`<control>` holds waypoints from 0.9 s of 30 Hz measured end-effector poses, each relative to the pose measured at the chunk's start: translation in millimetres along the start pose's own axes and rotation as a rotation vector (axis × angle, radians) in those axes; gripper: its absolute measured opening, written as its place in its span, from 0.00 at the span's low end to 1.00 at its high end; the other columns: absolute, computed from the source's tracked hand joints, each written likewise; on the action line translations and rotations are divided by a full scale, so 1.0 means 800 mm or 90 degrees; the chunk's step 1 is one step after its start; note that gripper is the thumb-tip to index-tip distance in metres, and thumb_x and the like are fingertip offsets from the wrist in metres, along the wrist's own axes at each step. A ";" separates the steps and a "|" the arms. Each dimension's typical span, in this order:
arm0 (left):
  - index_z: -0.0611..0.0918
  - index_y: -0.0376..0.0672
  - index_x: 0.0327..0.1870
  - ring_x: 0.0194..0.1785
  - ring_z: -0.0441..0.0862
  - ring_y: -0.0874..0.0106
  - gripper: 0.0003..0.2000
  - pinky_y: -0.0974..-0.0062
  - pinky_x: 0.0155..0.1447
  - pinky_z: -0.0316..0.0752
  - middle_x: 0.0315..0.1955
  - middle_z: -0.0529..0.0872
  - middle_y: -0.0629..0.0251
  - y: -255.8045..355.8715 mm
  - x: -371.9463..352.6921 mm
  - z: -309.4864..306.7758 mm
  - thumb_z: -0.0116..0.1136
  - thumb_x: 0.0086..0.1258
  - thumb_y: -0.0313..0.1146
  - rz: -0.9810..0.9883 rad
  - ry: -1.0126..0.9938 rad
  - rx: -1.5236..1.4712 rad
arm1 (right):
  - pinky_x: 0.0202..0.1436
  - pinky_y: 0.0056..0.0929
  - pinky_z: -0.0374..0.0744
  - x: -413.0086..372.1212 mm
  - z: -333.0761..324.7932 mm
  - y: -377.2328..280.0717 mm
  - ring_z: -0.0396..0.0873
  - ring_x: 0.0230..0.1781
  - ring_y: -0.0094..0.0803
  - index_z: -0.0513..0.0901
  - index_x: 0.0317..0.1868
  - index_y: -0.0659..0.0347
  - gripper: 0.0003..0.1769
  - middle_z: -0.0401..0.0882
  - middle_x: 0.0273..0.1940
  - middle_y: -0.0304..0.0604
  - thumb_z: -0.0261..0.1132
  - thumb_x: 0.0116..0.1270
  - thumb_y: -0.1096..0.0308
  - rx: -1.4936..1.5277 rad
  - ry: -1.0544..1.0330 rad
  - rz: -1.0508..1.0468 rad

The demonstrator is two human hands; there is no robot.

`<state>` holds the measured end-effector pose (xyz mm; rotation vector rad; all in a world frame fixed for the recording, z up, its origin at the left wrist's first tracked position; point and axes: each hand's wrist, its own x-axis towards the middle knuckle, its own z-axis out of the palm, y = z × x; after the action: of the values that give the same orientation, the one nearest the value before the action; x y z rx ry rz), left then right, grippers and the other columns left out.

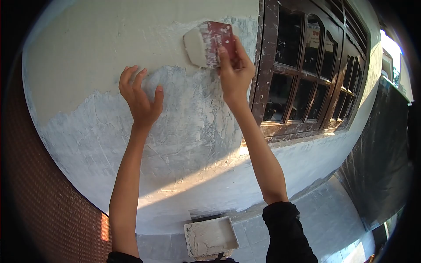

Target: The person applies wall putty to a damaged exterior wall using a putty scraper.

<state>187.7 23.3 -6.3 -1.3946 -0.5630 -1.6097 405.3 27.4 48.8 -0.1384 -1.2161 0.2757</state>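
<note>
My right hand grips a dark red putty spreader, its left half coated in pale wet putty, up against the wall beside the window frame. Fingers spread, my left hand is raised in front of the wall and holds nothing. Smooth beige putty covers the upper part of the wall, ending in a ragged edge above a rough grey-white surface. Low in the view, a rectangular tray with putty in it stands on the floor.
A brown wooden window with several glass panes adjoins the wall on the right. A dark sheet hangs farther right. A brown woven-looking surface lies at the left. Grey tiles cover the floor.
</note>
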 end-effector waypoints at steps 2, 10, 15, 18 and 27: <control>0.70 0.46 0.62 0.71 0.58 0.53 0.24 0.50 0.70 0.52 0.64 0.66 0.54 -0.002 0.000 0.000 0.55 0.70 0.46 0.009 -0.005 0.011 | 0.43 0.18 0.76 -0.020 0.020 0.006 0.78 0.41 0.19 0.78 0.60 0.69 0.23 0.85 0.44 0.44 0.69 0.66 0.71 -0.076 -0.007 -0.032; 0.65 0.41 0.64 0.71 0.58 0.53 0.28 0.52 0.71 0.50 0.64 0.65 0.52 0.005 0.002 0.000 0.56 0.69 0.46 0.005 -0.022 0.044 | 0.33 0.19 0.77 0.055 -0.090 -0.011 0.78 0.32 0.19 0.73 0.65 0.70 0.24 0.84 0.42 0.40 0.63 0.70 0.74 -0.101 0.261 -0.044; 0.67 0.43 0.64 0.72 0.58 0.52 0.27 0.50 0.71 0.52 0.64 0.66 0.54 -0.001 0.000 0.003 0.56 0.69 0.48 0.004 -0.004 0.035 | 0.26 0.17 0.74 0.008 -0.005 -0.016 0.75 0.27 0.16 0.74 0.64 0.70 0.24 0.83 0.38 0.40 0.64 0.69 0.74 0.061 0.064 0.013; 0.63 0.39 0.65 0.72 0.58 0.52 0.29 0.53 0.72 0.50 0.64 0.66 0.53 0.000 0.001 -0.002 0.58 0.68 0.43 -0.007 -0.015 0.041 | 0.41 0.20 0.77 -0.008 0.050 -0.001 0.78 0.35 0.19 0.78 0.60 0.71 0.22 0.85 0.42 0.44 0.67 0.66 0.73 -0.058 0.015 0.002; 0.68 0.43 0.63 0.72 0.57 0.52 0.27 0.50 0.71 0.52 0.64 0.66 0.53 0.000 0.000 0.002 0.57 0.67 0.45 -0.003 -0.004 0.020 | 0.28 0.18 0.76 0.071 -0.070 -0.024 0.77 0.30 0.17 0.75 0.63 0.68 0.23 0.84 0.38 0.39 0.65 0.69 0.74 -0.114 0.289 -0.047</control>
<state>188.3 24.7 -6.1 -1.3772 -0.5935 -1.5937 478.7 27.4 86.1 -0.2948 -0.7913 0.0629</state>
